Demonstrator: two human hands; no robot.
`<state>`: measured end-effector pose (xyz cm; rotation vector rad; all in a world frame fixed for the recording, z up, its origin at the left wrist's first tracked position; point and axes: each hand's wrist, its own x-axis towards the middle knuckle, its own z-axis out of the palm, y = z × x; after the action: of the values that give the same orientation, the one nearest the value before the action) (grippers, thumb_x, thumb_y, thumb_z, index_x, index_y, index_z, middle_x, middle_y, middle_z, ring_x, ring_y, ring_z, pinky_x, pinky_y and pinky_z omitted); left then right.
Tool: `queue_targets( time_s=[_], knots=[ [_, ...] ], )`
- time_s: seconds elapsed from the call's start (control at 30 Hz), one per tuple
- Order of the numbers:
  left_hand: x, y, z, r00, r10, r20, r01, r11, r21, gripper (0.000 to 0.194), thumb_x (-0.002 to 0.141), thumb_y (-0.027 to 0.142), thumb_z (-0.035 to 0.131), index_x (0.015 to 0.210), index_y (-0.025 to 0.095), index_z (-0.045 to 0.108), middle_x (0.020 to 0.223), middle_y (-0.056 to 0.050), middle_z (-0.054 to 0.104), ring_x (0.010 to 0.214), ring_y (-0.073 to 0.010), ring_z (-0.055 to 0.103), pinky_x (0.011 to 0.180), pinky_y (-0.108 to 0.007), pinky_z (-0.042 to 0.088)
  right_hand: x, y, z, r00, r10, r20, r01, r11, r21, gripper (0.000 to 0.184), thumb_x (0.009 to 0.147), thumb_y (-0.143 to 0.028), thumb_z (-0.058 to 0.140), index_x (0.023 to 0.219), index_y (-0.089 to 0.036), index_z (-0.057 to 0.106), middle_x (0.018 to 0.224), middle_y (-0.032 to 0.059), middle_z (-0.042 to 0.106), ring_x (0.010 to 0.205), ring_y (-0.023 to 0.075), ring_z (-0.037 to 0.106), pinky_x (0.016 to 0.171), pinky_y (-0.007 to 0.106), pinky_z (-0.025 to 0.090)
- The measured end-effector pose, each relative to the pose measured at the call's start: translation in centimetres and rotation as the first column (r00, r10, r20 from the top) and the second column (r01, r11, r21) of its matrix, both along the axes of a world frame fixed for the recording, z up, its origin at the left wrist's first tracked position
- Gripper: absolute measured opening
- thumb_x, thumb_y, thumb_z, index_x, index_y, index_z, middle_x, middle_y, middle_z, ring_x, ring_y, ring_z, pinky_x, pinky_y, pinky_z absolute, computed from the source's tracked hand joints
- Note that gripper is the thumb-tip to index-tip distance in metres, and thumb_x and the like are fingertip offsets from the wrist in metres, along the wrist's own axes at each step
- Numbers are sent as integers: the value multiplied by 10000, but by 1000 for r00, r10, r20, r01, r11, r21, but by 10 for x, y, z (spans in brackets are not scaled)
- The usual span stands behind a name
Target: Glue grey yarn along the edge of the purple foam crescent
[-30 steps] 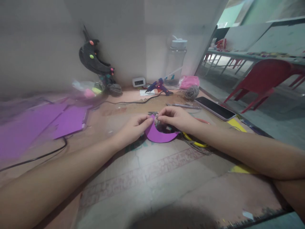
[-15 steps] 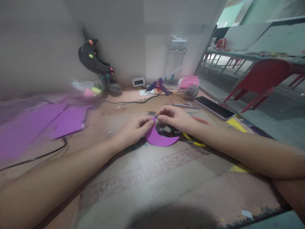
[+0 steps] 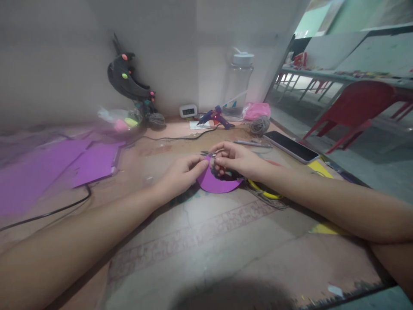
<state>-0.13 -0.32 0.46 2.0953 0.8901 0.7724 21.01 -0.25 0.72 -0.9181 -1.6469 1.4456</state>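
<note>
My left hand (image 3: 182, 174) and my right hand (image 3: 237, 159) meet at the middle of the table, both pinched on the top corner of a purple crescent-shaped foam piece (image 3: 217, 183). The piece curves down toward me and rests on the tabletop. Just behind my right fingers lie small scissors (image 3: 208, 153). Under my right wrist lie yellow and red wires (image 3: 263, 191).
Purple foam sheets (image 3: 93, 163) lie at the left with a black cable (image 3: 48, 211). At the back wall stand a black crescent craft (image 3: 127, 79), a small clock (image 3: 188, 111), a blue glue gun (image 3: 214, 116) and a large water bottle (image 3: 238, 84). A phone (image 3: 290, 146) lies right; a red chair (image 3: 358, 105) stands beyond.
My hands have stayed pinched on the purple piece. The piece has turned slightly under my fingers, and my right fingers have shifted a little along its top edge.
</note>
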Motion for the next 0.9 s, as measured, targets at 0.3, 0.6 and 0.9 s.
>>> queue_targets(
  time_s=[0.3, 0.6, 0.9],
  knots=[
    [0, -1, 0, 1000, 15, 9, -15, 1000, 12, 343, 949, 446, 444, 883, 183, 654, 853, -20, 664, 808, -172, 586, 746, -279, 449, -3, -4, 6, 982, -155, 105, 149, 987, 61, 192, 786, -293, 707, 825, -157, 577, 652, -37, 600, 555, 76, 550, 540, 223, 417],
    [0, 0, -1, 1000, 8, 7, -8, 1000, 7, 352, 955, 447, 438, 881, 175, 650, 851, -16, 655, 803, -163, 583, 741, -267, 445, -2, -2, 3, 986, -105, 133, 93, 991, 92, 251, 802, -364, 688, 898, -158, 580, 549, -68, 526, 496, 75, 472, 489, 218, 350],
    [0, 0, 0, 1000, 18, -17, -18, 1000, 23, 346, 957, 435, 441, 852, 171, 639, 806, -8, 628, 772, -159, 566, 720, -268, 435, -2, -5, 5, 983, -112, 148, 93, 988, 127, 273, 816, -402, 681, 809, -164, 547, 582, -55, 529, 525, 75, 478, 505, 220, 358]
  ],
)
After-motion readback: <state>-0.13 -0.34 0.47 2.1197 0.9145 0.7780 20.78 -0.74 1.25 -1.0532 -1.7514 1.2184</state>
